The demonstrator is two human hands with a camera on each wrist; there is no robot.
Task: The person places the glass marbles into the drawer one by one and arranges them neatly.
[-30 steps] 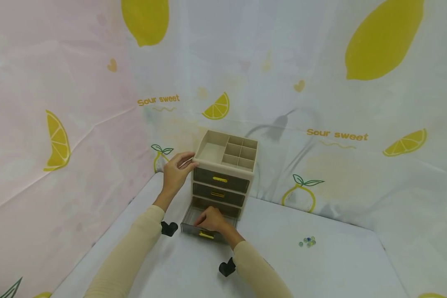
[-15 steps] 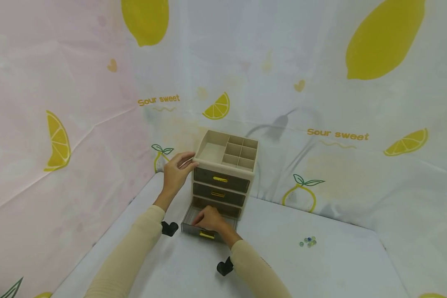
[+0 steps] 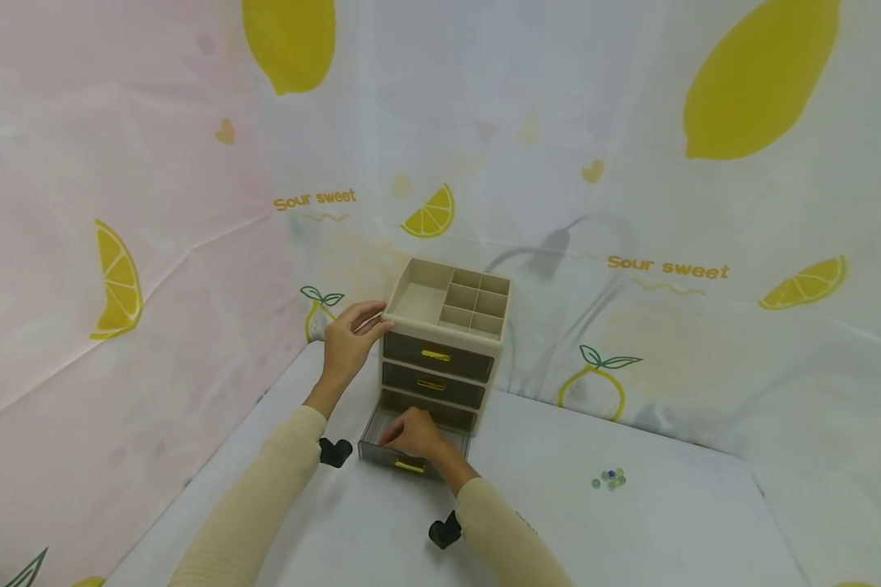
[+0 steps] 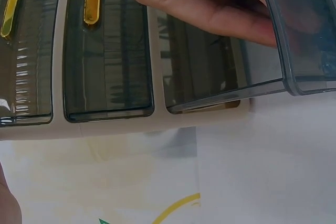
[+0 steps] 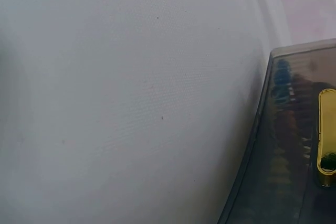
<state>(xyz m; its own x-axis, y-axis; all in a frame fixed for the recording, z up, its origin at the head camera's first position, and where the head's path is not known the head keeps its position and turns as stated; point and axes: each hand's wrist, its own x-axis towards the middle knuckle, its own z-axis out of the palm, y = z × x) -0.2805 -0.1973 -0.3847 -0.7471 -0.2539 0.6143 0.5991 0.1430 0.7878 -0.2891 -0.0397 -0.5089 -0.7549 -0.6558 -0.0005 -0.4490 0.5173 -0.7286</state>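
A beige desktop organizer has two dark see-through drawers shut and its bottom drawer pulled out. My left hand touches the organizer's upper left corner, thumb by the front edge and fingers along the side. My right hand reaches into the bottom drawer, fingers bent downward. Their tips are hidden behind the drawer front in the head view. In the left wrist view the right hand is over the drawer. Through the drawer front, the right wrist view shows a blurred blue spot; its kind is unclear.
Several small glass marbles lie on the white table to the right. The organizer's top has open compartments. Lemon-printed cloth hangs behind and on the left. A black wrist mount is near the right sleeve.
The right hand has shifted slightly left inside the bottom drawer and stays there. The left hand keeps its place at the organizer's corner.
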